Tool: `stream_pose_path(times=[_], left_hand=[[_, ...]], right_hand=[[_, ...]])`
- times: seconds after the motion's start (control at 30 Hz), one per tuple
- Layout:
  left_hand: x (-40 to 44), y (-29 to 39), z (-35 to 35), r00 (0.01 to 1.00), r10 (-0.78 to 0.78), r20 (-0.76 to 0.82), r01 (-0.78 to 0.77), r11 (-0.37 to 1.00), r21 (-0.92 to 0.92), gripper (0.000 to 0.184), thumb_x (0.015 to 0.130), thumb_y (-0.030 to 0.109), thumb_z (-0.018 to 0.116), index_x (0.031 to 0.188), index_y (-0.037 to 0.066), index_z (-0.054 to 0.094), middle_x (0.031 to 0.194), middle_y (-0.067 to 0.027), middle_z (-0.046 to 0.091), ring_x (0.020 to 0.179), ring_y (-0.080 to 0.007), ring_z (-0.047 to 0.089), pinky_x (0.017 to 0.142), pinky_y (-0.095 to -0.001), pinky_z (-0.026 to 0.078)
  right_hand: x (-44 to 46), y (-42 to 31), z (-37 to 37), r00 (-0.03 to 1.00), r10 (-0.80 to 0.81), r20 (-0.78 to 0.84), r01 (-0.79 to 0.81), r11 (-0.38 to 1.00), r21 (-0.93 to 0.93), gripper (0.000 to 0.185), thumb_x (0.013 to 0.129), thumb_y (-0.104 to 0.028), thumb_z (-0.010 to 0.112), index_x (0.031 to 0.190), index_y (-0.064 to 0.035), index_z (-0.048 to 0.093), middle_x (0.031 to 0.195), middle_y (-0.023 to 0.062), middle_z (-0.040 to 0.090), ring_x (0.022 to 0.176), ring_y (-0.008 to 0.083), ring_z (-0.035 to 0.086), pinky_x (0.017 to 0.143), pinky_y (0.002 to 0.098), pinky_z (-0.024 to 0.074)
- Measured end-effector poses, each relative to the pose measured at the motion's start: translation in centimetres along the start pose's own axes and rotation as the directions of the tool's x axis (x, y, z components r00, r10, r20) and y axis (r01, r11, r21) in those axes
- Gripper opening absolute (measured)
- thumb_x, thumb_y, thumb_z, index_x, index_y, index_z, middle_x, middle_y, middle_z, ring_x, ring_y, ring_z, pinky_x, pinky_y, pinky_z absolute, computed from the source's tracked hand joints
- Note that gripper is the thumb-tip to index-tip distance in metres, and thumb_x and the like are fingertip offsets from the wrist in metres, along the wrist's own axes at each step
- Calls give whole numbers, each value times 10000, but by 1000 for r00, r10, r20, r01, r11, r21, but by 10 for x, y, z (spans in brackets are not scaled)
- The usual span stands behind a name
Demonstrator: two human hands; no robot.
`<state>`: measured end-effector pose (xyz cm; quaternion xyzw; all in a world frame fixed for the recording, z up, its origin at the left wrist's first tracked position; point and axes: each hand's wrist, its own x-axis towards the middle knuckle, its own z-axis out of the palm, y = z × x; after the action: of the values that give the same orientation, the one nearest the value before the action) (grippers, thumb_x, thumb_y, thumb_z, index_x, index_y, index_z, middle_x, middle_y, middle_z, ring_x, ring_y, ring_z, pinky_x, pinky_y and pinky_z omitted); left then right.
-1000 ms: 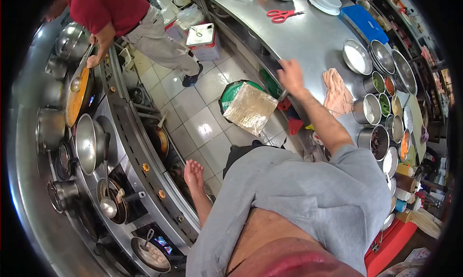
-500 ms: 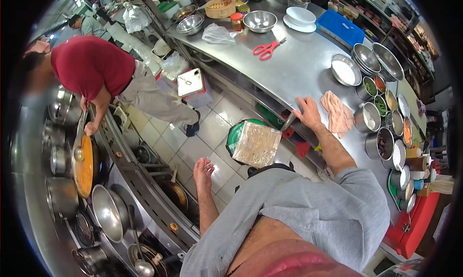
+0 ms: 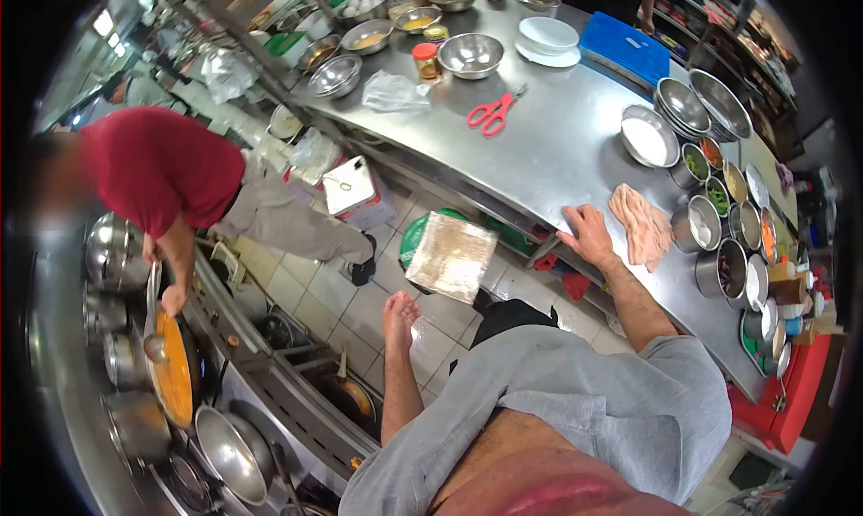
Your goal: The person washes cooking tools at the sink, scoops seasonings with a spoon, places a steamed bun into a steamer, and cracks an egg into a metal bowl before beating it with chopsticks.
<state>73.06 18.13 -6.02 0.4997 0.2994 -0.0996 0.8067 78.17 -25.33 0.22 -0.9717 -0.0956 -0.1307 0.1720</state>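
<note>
My left hand (image 3: 400, 319) hangs over the tiled floor, between the stove and the worktable. Its fingers are loosely bent and hold nothing that I can see. On the near edge of the steel worktable (image 3: 539, 161) rests my right hand (image 3: 589, 235), fingers apart and empty. A crumpled pinkish-beige cloth (image 3: 641, 226) lies just right of it, not touching. Farther along the tabletop are red-handled scissors (image 3: 491, 116). A stool (image 3: 454, 257), with a wrapped square board on its green seat, stands below, in front of me.
On the left, a person in a red shirt (image 3: 148, 161) holds a ladle (image 3: 155, 341) over a wok of orange food (image 3: 176, 377). Steel bowls (image 3: 649, 137) and ingredient pots (image 3: 722, 269) line the table's right side. A blue box (image 3: 625, 48) sits at the back.
My view has shifted and the stool looks farther left. The hand at the steamer basket, and the basket itself, are gone from the far table. My right hand stays on the table edge.
</note>
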Motion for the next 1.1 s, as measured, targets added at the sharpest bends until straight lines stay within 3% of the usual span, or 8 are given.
stream_pose_path(times=[0.37, 0.43, 0.57, 0.83, 0.87, 0.93, 1.0, 1.1], left_hand=[[123, 113, 99, 948, 303, 93, -315, 935, 162, 217, 878, 205, 553, 1002, 30, 521, 807, -25, 555, 632, -84, 507, 553, -216, 428], [149, 139, 120, 936, 338, 101, -351, 918, 183, 234, 872, 214, 565, 1001, 22, 530, 815, -26, 559, 632, -80, 505, 548, -217, 428], [181, 202, 182, 872, 469, 141, -490, 842, 225, 286, 855, 230, 586, 1031, 8, 543, 799, -22, 563, 634, -74, 508, 546, -206, 416], [308, 330, 254, 714, 655, 248, -697, 631, 340, 268, 833, 228, 606, 1000, 20, 574, 821, -27, 591, 656, -103, 542, 584, -236, 444], [329, 349, 252, 630, 752, 192, -722, 476, 502, 286, 802, 233, 632, 996, 29, 580, 841, -49, 592, 706, -142, 557, 636, -272, 454], [375, 378, 237, 531, 835, 145, -685, 322, 654, 307, 771, 238, 659, 992, 37, 585, 861, -70, 593, 755, -181, 572, 688, -309, 464], [416, 396, 218, 306, 947, 98, -314, 3, 949, 324, 751, 229, 622, 1003, 38, 555, 962, -144, 552, 922, -285, 524, 812, -406, 437], [445, 403, 215, 464, 883, -76, -49, 111, 993, 388, 730, 228, 631, 1053, 44, 521, 1000, -157, 515, 1030, -324, 462, 877, -428, 409]], right_hand=[[40, -6, 4, 992, 125, -25, -119, 980, 157, 495, 716, -276, 684, 1143, -91, 515, 905, 108, 485, 810, 276, 464, 726, 373, 370], [73, -8, 16, 960, 279, -13, -250, 878, 409, 468, 743, -225, 665, 1157, -77, 504, 900, 109, 478, 758, 251, 471, 681, 356, 393], [158, -12, 35, 974, 208, -86, -128, 825, 551, 464, 744, -78, 648, 1177, -51, 484, 887, 106, 465, 737, 208, 464, 659, 307, 426], [301, 7, 48, 967, 202, -157, -57, 768, 638, 435, 758, -59, 640, 1168, -46, 493, 924, 91, 489, 736, 174, 470, 657, 286, 432], [306, 10, 52, 960, 232, -155, -76, 753, 653, 428, 762, -60, 640, 1164, -47, 497, 929, 82, 491, 730, 161, 467, 652, 280, 432], [307, 9, 55, 948, 298, -111, -161, 750, 642, 419, 768, -58, 633, 1164, -48, 499, 920, 72, 484, 726, 148, 462, 647, 270, 430], [301, 15, 56, 928, 365, -79, -243, 749, 617, 410, 775, -56, 627, 1164, -50, 501, 912, 61, 477, 722, 135, 457, 643, 260, 429], [288, 23, 63, 896, 444, -24, -336, 711, 617, 395, 788, -50, 610, 1167, -53, 500, 900, 49, 459, 716, 117, 445, 633, 244, 423]])
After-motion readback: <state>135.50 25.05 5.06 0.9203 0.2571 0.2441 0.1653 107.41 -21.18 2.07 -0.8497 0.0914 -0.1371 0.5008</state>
